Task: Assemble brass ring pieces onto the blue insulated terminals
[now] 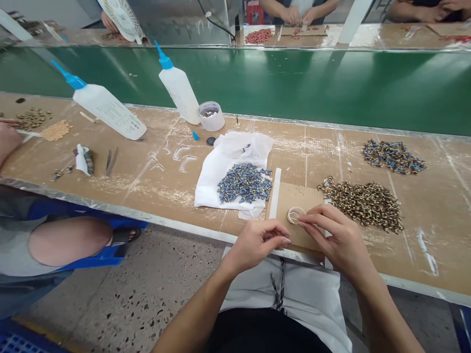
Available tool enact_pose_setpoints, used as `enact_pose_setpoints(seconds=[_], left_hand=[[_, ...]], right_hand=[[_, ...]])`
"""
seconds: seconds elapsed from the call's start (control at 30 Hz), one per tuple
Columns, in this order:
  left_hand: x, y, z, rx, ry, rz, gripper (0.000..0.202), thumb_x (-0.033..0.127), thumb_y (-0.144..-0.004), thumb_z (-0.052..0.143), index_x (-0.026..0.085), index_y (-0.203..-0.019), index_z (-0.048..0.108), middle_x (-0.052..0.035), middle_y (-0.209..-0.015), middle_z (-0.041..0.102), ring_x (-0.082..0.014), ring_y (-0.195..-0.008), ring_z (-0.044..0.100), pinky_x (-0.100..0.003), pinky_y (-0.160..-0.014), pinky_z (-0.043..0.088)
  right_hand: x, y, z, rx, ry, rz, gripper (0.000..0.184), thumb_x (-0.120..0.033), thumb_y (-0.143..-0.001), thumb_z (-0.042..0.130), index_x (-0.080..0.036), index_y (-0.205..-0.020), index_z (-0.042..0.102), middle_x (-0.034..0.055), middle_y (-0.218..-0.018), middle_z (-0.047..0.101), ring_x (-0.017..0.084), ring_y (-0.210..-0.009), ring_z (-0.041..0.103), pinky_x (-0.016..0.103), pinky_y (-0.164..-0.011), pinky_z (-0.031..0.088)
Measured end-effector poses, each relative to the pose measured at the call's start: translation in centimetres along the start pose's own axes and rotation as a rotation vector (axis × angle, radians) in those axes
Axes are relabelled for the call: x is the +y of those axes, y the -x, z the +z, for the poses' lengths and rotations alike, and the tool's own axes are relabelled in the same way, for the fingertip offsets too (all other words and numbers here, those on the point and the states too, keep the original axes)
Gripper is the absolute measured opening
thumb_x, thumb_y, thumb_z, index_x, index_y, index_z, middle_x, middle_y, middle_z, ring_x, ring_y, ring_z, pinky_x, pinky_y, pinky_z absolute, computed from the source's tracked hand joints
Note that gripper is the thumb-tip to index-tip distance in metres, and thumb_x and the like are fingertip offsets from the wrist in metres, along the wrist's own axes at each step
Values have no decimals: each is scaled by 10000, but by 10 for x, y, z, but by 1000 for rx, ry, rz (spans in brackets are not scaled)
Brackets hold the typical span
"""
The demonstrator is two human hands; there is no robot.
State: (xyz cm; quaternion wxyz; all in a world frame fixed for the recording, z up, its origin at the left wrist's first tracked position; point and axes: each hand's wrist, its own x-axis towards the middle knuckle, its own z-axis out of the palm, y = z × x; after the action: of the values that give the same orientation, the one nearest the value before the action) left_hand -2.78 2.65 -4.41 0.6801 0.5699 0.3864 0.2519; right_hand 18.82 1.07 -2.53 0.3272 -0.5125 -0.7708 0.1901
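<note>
My left hand [259, 241] is closed in a pinch at the table's front edge. Whatever its fingertips hold is too small to make out. My right hand [333, 230] has thumb and fingers pressed together at the rim of a small round dish [289, 218]; anything between them is hidden. The dish stands on a cardboard piece [294, 193] with a white strip along its left side. Left of it, a heap of small blue and gold parts [245, 183] lies on white paper [206, 184]. Right of my right hand spreads a pile of brown and gold parts [371, 205].
Two white bottles with blue nozzles [110, 112] [180, 93] and a tape roll [217, 121] stand behind. Tweezers [111, 162] lie at left. Another small-part pile [393, 157] sits back right. Beyond runs a green belt [294, 83]. Co-workers' hands [300, 14] show across it; another person sits left.
</note>
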Motion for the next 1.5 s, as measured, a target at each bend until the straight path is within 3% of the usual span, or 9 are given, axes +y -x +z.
enact_pose_setpoints(seconds=[0.23, 0.4, 0.6, 0.9, 1.17, 1.5], left_hand=[[-1, 1, 0, 13, -40, 17, 202, 309, -873, 651, 120, -936, 687, -93, -893, 728, -188, -803, 696, -278, -733, 559], [-3, 0, -1, 8, -25, 3, 204, 307, -873, 651, 122, -949, 685, -95, -898, 725, -190, -801, 700, -279, -723, 560], [-2, 0, 0, 14, -39, -10, 207, 315, -878, 646, 124, -951, 680, -91, -896, 717, -186, -804, 695, -274, -721, 553], [1, -2, 5, 42, -65, -1, 133, 247, -858, 654, 127, -912, 678, -40, -765, 684, -135, -694, 647, -234, -666, 533], [1, -2, 2, 4, -120, -10, 174, 281, -887, 624, 138, -963, 691, -56, -844, 709, -163, -775, 675, -257, -721, 535], [2, -2, 0, -1, -166, 14, 187, 296, -893, 618, 140, -964, 691, -50, -843, 701, -155, -764, 663, -251, -718, 520]], right_hand=[[-3, -23, 6, 40, 59, -19, 150, -219, -951, 531, -216, -945, 681, 69, -880, 595, 212, -826, 560, 345, -720, 449], [1, -21, -1, 54, 110, -10, 156, -196, -956, 509, -209, -902, 654, 69, -883, 591, 219, -847, 551, 348, -743, 437], [4, -13, -1, -14, -53, 81, 149, -202, -951, 517, -206, -873, 643, 51, -875, 582, 190, -805, 556, 319, -692, 432], [4, 4, 4, 294, -418, 424, 113, -309, -920, 608, -209, -926, 659, 55, -912, 712, 185, -820, 664, 299, -719, 526], [-23, 15, 0, 148, -370, 356, 82, -275, -925, 609, -240, -948, 680, 23, -906, 719, 162, -820, 664, 269, -736, 519], [-26, 18, 5, 113, -256, 323, 78, -252, -934, 593, -268, -943, 669, -29, -898, 720, 131, -837, 668, 226, -745, 484]])
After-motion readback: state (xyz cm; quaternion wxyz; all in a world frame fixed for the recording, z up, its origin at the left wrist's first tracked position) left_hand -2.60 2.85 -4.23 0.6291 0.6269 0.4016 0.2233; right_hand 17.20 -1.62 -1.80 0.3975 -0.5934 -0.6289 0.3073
